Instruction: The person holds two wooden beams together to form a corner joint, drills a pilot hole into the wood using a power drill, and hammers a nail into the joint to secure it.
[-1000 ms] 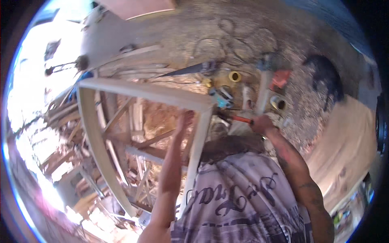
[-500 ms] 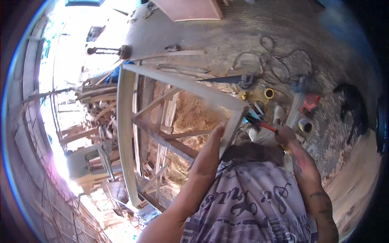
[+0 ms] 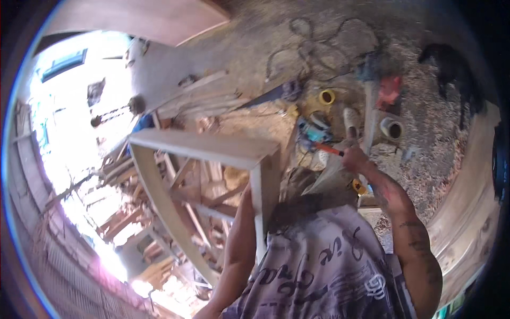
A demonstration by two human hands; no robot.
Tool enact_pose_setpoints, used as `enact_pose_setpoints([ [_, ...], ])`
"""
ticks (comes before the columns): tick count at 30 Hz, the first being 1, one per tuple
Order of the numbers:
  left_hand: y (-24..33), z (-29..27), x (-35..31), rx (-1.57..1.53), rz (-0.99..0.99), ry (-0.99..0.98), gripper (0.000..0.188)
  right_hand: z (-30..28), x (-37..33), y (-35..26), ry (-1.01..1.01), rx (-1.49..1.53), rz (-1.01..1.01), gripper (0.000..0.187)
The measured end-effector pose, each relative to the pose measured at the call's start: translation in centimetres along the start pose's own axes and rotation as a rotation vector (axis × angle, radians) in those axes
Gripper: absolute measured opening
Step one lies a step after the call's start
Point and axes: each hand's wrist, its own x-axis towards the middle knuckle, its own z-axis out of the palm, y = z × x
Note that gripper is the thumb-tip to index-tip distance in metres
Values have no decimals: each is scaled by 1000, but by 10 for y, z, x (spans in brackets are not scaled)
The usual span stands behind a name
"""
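Note:
A large pale wooden frame (image 3: 199, 144) stands tilted before me, its corner close to my body. My left hand (image 3: 245, 202) grips the frame's near board from the inner side; its fingertips are partly hidden by the wood. Out to the right, my right hand (image 3: 355, 159) is closed round the orange handle of a hammer (image 3: 329, 149). The hammer is apart from the frame, and its dark head is hard to make out against a teal power tool (image 3: 313, 129) on the floor behind it.
A handsaw (image 3: 268, 97), a yellow tape roll (image 3: 326, 97) and a cable (image 3: 332, 50) lie on the sawdust-strewn floor. A black dog (image 3: 451, 72) is at the far right. Scrap wood (image 3: 122, 215) is piled left. A pale panel (image 3: 143, 18) stands at the back.
The frame has been turned and tipped up, so its corner now faces me. My left hand moved with it, to the left. The hammer remains in my right hand, and my view has shifted.

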Motion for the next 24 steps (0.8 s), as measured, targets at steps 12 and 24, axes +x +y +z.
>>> enact_pose_setpoints([
  [12,119,79,-111,826,946,434,39,-162,-113,-44,287,246,103,24],
  [24,35,135,-132,1650,1265,-361,13,-107,-180,-115,146,-322,239,36],
])
